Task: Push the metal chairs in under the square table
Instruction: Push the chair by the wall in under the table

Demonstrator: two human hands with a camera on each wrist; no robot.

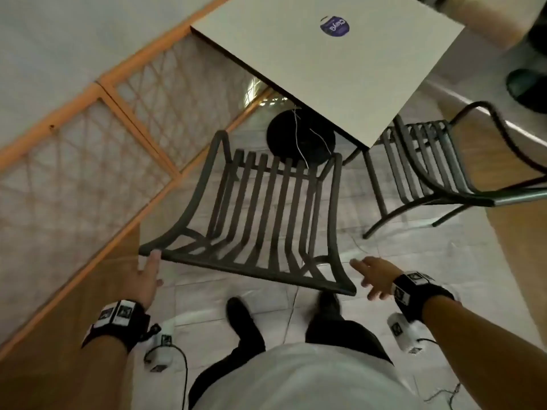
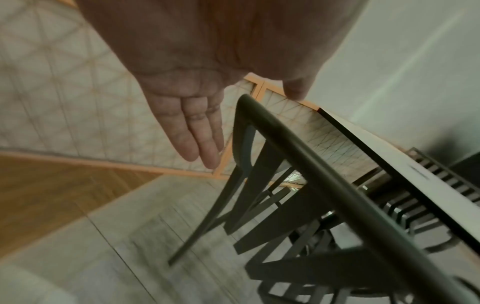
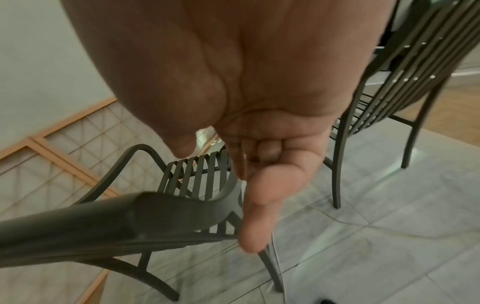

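Observation:
A dark metal slatted chair (image 1: 266,208) stands in front of me, its seat facing the square white-topped table (image 1: 340,69) and still out from under it. My left hand (image 1: 149,276) is open with straight fingers (image 2: 200,133) at the left corner of the chair's top rail (image 2: 298,139); no finger curls round it. My right hand (image 1: 374,276) is open just right of the rail's other end (image 3: 103,222), apart from it. A second metal chair (image 1: 429,161) stands at the right, its seat front reaching under the table's corner.
An orange-framed lattice partition (image 1: 103,137) runs along the left, close to the near chair. The table's round black base (image 1: 299,137) sits on the tiled floor with thin cables. My black shoes (image 1: 245,318) stand just behind the chair. Someone's dark shoe (image 1: 527,87) is at the far right.

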